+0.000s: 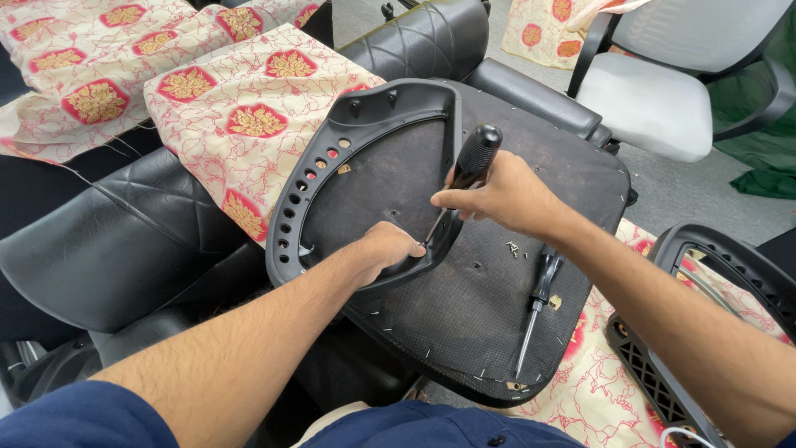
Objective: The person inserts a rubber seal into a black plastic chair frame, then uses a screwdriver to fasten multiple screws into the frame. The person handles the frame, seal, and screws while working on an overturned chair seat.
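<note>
Your right hand [506, 195] is clamped around the black handle of a screwdriver [467, 170], which stands tilted with its shaft running down and toward your left hand. Its tip meets the inner edge of a black plastic chair frame [319, 178]; the exact point of contact is hidden behind your left fingers. Your left hand [390, 249] is closed over the near rim of that frame, fingers curled under it and pressing it down, just beside the screwdriver tip.

The frame lies flat on the dark underside of an upturned seat pad [473, 307], and a row of round holes runs along the frame's side away from your right hand. Just below your right wrist, a few small loose screws [512, 246] sit on the pad. A second screwdriver [535, 311] lies near them under your right forearm, its shaft pointing toward you.

Beyond your left hand, red-and-cream patterned fabric [249, 116] is draped over black quilted upholstery [124, 241]. Past your right hand stands a white office chair [655, 99], well apart. A black mesh chair part [655, 373] lies outside your right forearm.
</note>
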